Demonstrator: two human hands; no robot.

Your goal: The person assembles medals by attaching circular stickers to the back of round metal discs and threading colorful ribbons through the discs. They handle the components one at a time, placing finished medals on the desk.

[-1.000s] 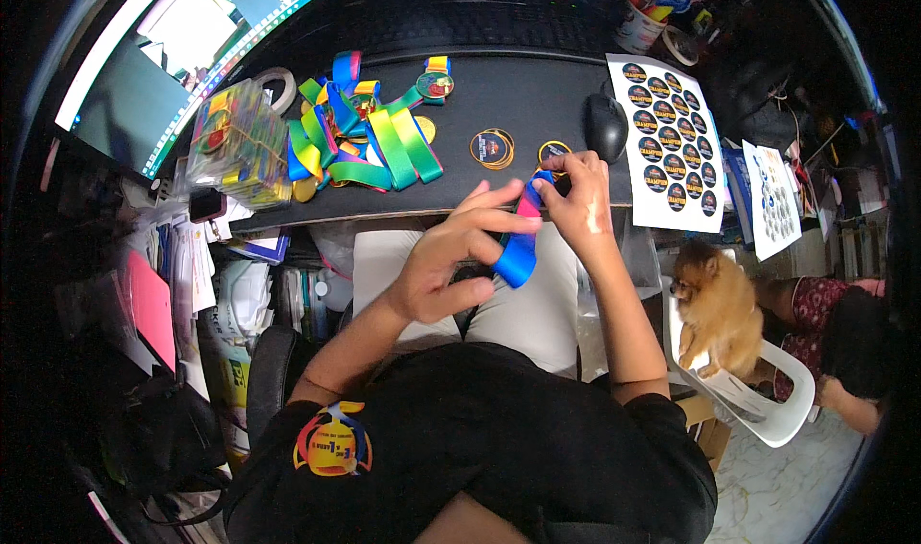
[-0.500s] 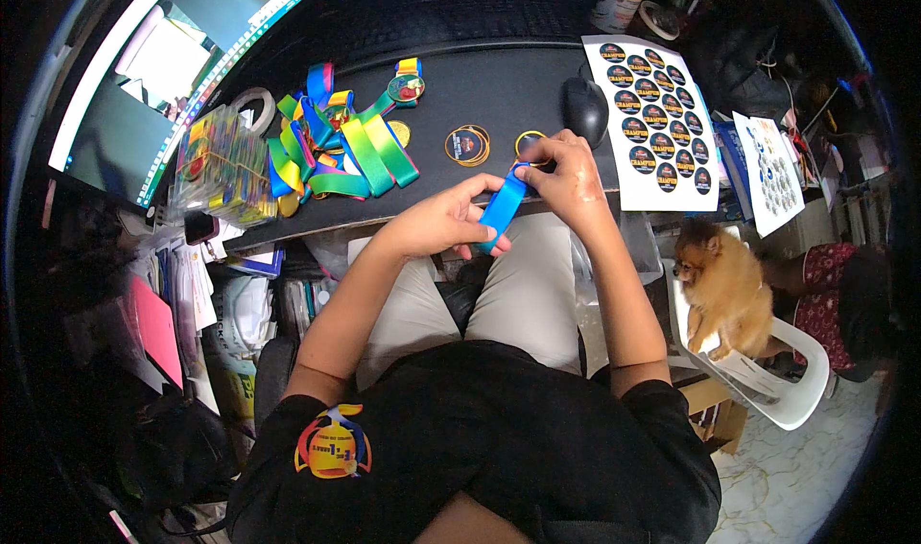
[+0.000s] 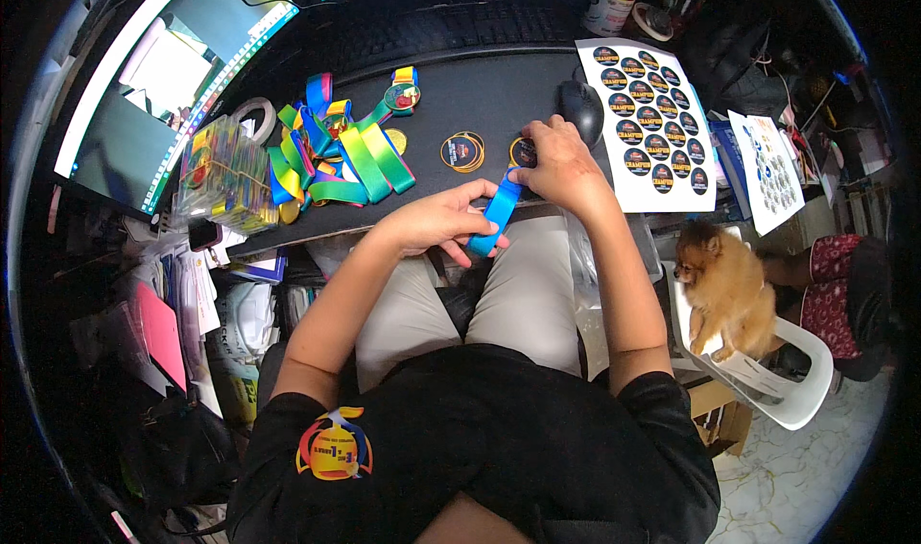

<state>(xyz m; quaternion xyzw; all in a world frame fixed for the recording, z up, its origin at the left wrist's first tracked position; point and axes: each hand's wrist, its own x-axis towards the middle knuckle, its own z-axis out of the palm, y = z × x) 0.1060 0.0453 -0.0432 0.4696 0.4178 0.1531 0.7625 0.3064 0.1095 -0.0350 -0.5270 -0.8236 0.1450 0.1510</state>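
Note:
A folded blue ribbon (image 3: 497, 214) hangs over my lap at the desk's front edge. The fingers of my left hand (image 3: 436, 222) are closed around its lower part. Its upper end meets a gold-rimmed round medal (image 3: 522, 153) with a dark face, at the desk edge. My right hand (image 3: 568, 168) pinches the ribbon's upper end with the thumb, while its fingers rest over the medal and partly cover it. Just left of the medal lies a dark round sticker (image 3: 461, 151) with several thin yellowish rubber bands around it.
A pile of multicoloured ribbons with medals (image 3: 360, 151) lies left, beside a banded stack of clear packets (image 3: 225, 175) and a tape roll (image 3: 255, 117). Right are a black mouse (image 3: 580, 112) and a sticker sheet (image 3: 652, 127). A small dog (image 3: 727, 290) sits on a white chair (image 3: 811, 381).
My right hand has come down over the medal, which now lies flatter with its dark face showing. My left hand keeps its hold on the ribbon.

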